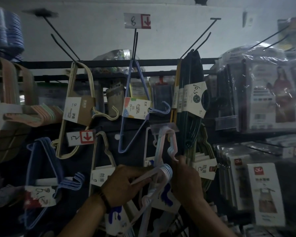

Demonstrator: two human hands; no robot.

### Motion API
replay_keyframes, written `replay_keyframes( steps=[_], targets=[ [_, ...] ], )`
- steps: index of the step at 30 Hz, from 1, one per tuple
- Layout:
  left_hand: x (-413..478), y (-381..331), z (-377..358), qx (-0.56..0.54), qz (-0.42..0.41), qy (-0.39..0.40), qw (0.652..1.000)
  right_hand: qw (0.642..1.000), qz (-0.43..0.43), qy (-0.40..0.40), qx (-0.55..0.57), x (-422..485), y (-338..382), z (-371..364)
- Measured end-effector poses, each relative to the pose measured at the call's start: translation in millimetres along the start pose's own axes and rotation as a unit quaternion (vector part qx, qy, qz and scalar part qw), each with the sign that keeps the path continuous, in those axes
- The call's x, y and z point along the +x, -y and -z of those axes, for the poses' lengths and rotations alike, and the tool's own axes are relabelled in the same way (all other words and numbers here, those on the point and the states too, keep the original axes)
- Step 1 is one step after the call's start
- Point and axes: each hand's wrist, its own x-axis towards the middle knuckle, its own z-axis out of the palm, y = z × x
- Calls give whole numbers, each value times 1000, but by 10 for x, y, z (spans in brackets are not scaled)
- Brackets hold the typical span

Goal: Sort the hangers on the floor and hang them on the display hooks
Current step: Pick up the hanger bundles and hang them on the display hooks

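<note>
A bundle of pale pink and light blue hangers is held up against the display wall at lower centre. My left hand grips its shoulder bar from the left. My right hand holds the bundle at the hook end, right beside a second pastel bundle that hangs on the wall just above. Long black display hooks stick out from the rail higher up. A cream hanger pack, a lilac pack and a dark green pack hang from them.
Blue hangers hang at lower left, and pink-green ones lie stacked at left. Bagged aprons fill the right side. Price tags with red arrows sit on hook ends. The scene is dim and crowded.
</note>
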Motion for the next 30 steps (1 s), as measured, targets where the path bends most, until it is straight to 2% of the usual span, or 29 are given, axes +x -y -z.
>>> replay_keyframes(
  steps=[7, 11, 16, 21, 25, 30],
  targets=[
    [30, 120, -44, 3, 52, 8, 999, 1000, 3, 7, -20, 135, -10, -175],
    [87, 150, -113, 10, 84, 19, 996, 999, -7, 50, 11, 388, -27, -289],
    [155, 211, -206, 14, 148, 16, 989, 995, 42, 81, 51, 693, -2, -510],
    [76, 280, -173, -5, 181, -42, 982, 987, 67, 123, -76, 1093, -19, -864],
    [-20, 389, -195, 29, 218, -76, 973, 969, 83, 161, -165, 1212, -51, -1008],
    [-81, 414, -238, 24, 248, -98, 963, 963, 68, 204, -163, 1282, -84, -988]
  ],
)
